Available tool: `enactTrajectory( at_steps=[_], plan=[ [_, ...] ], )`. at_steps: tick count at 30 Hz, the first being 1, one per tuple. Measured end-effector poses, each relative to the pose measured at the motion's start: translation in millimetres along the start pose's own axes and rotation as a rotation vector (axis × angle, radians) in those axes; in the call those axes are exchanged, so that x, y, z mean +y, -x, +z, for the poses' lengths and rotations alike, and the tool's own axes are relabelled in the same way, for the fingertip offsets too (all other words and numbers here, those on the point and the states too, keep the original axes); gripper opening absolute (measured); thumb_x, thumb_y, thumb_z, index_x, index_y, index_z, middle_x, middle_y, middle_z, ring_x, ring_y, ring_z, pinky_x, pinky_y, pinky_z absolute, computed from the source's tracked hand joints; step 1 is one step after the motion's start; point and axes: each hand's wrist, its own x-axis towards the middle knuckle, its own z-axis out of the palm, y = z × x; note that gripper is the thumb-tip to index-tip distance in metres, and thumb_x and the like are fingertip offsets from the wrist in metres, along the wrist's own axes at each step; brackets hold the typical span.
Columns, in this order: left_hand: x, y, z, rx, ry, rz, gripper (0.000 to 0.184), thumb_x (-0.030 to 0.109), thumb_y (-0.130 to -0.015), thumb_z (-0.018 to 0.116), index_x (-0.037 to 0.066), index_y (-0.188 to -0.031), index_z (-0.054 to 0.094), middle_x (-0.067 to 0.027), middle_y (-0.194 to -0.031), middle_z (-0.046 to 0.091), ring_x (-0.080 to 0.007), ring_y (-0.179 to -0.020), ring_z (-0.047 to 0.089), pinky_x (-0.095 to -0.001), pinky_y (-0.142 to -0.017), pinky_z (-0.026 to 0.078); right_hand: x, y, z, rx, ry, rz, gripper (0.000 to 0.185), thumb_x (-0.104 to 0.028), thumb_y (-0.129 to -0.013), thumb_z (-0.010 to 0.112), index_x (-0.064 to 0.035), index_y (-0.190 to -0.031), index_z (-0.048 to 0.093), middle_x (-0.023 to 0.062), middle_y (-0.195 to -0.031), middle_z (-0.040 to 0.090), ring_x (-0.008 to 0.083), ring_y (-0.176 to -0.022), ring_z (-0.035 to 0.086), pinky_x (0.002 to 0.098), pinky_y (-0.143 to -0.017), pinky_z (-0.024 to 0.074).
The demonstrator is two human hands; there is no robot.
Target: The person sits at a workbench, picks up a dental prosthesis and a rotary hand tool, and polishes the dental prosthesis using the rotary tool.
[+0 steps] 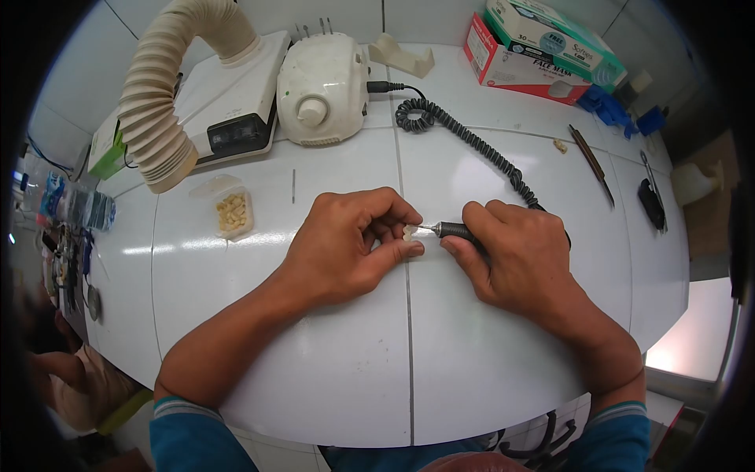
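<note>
Between the thumb and fingers of my left hand (350, 240) is a small whitish dental piece (408, 233), mostly covered by the fingertips. My right hand (515, 248) grips a rotary handpiece (454, 230) with a dark grip and a metal nose. Its thin bur (425, 227) points left and meets the piece, or comes very close to it. From the back of the handpiece a coiled black cord (472, 141) runs to a white control unit (321, 94) with a round dial. Left of my hands, an open clear box (233, 214) holds several yellowish tooth-like pieces.
A ribbed hose (153, 94) arches over a white device (236, 110) at the back left. Mask boxes (535, 59) stand back right. A brown-handled tool (590, 161) and a thin metal bur (294, 186) lie on the tiled table (330, 370). Another person (79, 374) sits far left.
</note>
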Motion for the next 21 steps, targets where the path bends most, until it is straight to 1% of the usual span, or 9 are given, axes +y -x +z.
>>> enactTrajectory(
  at_steps=[3,11,21],
  plan=[
    [1.3,0.2,-0.5,-0.003,-0.009,-0.014,0.028,0.011,-0.092,0.092,-0.001,-0.114,0.08,-0.0034,-0.086,0.074,-0.0091,-0.078,0.067,-0.0264,-0.07,0.054,1.8,0.5,0.9,0.01,0.002,-0.024,0.035,-0.041,-0.102,0.08,-0.01,-0.09,0.068,0.0059,-0.069,0.061,0.0267,-0.057,0.064,0.0431,-0.052,0.0485],
    [1.9,-0.4,-0.4,-0.01,-0.004,-0.02,0.027,0.01,-0.092,0.092,-0.002,-0.113,0.08,-0.0032,-0.085,0.073,-0.0079,-0.077,0.066,-0.0253,-0.068,0.052,1.4,-0.2,0.0,-0.006,-0.006,-0.007,0.036,-0.041,-0.103,0.078,-0.0097,-0.09,0.068,0.0059,-0.068,0.06,0.0262,-0.056,0.064,0.0427,-0.051,0.0475],
    [0.2,-0.6,-0.3,-0.003,0.002,-0.004,0.029,0.012,-0.091,0.093,-0.001,-0.113,0.08,-0.0037,-0.085,0.074,-0.0083,-0.077,0.067,-0.0254,-0.068,0.052,2.5,0.1,0.7,0.002,0.0,-0.03,0.037,-0.042,-0.104,0.078,-0.0095,-0.09,0.068,0.0058,-0.067,0.06,0.0251,-0.055,0.063,0.0422,-0.051,0.0467]
  ],
)
